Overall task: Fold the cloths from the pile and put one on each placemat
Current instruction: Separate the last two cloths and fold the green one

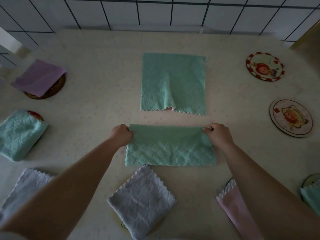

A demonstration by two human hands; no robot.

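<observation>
A green cloth (pixel 170 146), folded in half into a wide strip, lies on the table in front of me. My left hand (pixel 122 134) pinches its far left corner and my right hand (pixel 217 135) pinches its far right corner. Beyond it the pile (pixel 173 82) shows as a flat green cloth with a pink edge peeking out underneath. Two round picture placemats (pixel 265 66) (pixel 291 117) sit bare at the right. Folded cloths cover placemats at the left: a purple one (pixel 39 77) and a green one (pixel 20 134).
Nearer me lie a folded lilac cloth (pixel 142 200), another lilac one (pixel 26 187) at the left, a pink one (pixel 232 201) under my right arm and a green one (pixel 311 196) at the right edge. A tiled wall (pixel 155 11) stands behind the table.
</observation>
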